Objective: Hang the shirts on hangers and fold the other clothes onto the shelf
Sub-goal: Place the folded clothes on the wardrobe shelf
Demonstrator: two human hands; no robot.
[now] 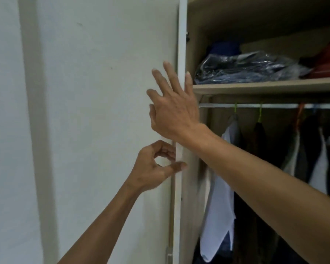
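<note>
Shirts point(220, 180) hang inside the wardrobe already, off green hangers point(259, 113) on the rail point(274, 106) under the shelf point(265, 86) — neither hand has a garment. The left hand point(154, 168) pinches the door point(103, 111) at its free edge, thumb on the edge's face and fingers curled round behind. The right hand point(174, 109) is spread wide and flat, empty, palm at the same edge higher up, fingertips fanned upward. This looks like door handling, not hanging or folding; whether it is being swung open or shut I cannot tell. On the shelf's left end lies a bag point(244, 68) of dark clothes. If opening, the next move calls for swinging the door clear, then fetching clothes — none loose in view.
</note>
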